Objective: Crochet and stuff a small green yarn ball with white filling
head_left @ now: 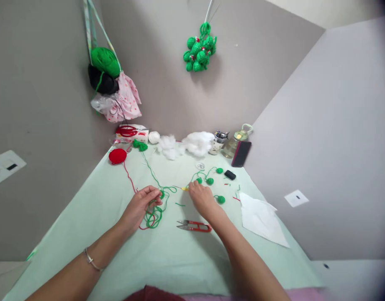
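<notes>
My left hand (145, 201) is closed in a pinch on a small green crochet piece (162, 194), partly hidden by the fingers. Loose green yarn (155, 218) trails from it in tangled loops over the table. To the right, my right hand (199, 195) has its fingers closed at the handle of a yellow crochet hook (184, 189), whose thin metal end points left. Small green crocheted balls (209, 181) with yarn tails lie just beyond and beside that hand. Red-handled thread snips (195, 226) rest on the cloth between my forearms.
A red yarn ball (117, 156) sits at the back left, near red scissors (127, 131). White stuffing (198, 143), a pen cup (217, 143), a bottle (232, 144) and a phone (242, 153) line the wall. White paper (263, 219) lies right. A green crocheted bunch (200, 52) hangs above.
</notes>
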Motion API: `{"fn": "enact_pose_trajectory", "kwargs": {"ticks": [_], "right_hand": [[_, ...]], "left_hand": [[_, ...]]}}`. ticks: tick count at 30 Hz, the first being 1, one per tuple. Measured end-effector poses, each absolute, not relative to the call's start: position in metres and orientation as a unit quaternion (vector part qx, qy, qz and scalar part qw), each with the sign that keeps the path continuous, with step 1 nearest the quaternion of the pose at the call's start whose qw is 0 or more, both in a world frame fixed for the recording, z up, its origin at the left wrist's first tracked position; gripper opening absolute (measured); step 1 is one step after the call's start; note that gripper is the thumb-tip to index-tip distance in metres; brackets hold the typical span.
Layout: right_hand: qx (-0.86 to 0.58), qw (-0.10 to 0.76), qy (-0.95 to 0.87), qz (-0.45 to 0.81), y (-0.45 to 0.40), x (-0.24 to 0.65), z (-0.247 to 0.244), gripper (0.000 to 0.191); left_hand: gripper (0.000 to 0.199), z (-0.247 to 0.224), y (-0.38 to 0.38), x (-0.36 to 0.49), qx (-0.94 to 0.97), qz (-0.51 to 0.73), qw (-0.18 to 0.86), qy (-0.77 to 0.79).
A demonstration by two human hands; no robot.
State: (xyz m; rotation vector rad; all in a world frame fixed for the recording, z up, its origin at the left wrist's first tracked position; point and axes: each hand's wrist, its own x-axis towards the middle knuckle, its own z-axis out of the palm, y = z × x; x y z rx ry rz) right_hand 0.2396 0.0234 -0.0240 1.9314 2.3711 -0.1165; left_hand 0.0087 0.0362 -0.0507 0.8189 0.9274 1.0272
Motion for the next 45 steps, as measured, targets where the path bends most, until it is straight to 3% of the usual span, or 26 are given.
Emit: {"fn": "enact_pose_trajectory", "kwargs": {"ticks": [2,6,10,13,15,17,19,24,28,34,39,45], "right_hand": [[0.65,0.053,0.758,-0.033,0.036,0.238,-0.032,0.039],[0.668,0.048,0.74,-0.058,0.05,0.24,-0.042,0.022],[0.684,-0.02,0.723,-0.094,0.047,0.251,-0.025,0.027],[0.69,-0.117,0.704,-0.121,0.036,0.254,-0.002,0.014],[0.676,-0.209,0.683,-0.181,0.028,0.248,0.008,0.02],[0.594,-0.426,0.575,-0.367,0.02,0.235,0.012,0.021],[0.505,-0.549,0.46,-0.482,0.013,0.218,0.01,0.024],[0.419,-0.646,0.401,-0.496,0.002,0.19,0.001,0.03],[0.43,-0.652,0.475,-0.404,-0.002,0.19,0.002,0.021],[0.448,-0.571,0.666,-0.172,-0.003,0.188,-0.004,0.022],[0.463,-0.538,0.697,-0.101,-0.002,0.18,-0.017,0.028],[0.454,-0.49,0.744,-0.027,-0.005,0.189,-0.025,0.049]], "left_hand": [[0.038,-0.049,0.037,0.009,0.367,0.464,0.69,0.416],[0.036,-0.05,0.051,-0.003,0.361,0.476,0.676,0.431],[0.037,-0.047,0.076,-0.045,0.321,0.558,0.608,0.465],[0.033,-0.035,0.083,-0.073,0.305,0.61,0.554,0.478],[0.031,-0.024,0.078,-0.075,0.309,0.613,0.547,0.479],[0.031,-0.013,0.069,-0.062,0.328,0.587,0.567,0.476],[0.03,-0.006,0.058,-0.04,0.359,0.522,0.623,0.458],[0.024,-0.007,0.039,0.007,0.395,0.459,0.674,0.424],[0.022,-0.013,0.035,0.02,0.412,0.445,0.673,0.424],[0.019,-0.015,0.033,0.027,0.421,0.464,0.652,0.427],[0.021,-0.017,0.029,0.028,0.472,0.449,0.636,0.414],[0.025,-0.016,0.03,0.025,0.517,0.399,0.631,0.418]]}}
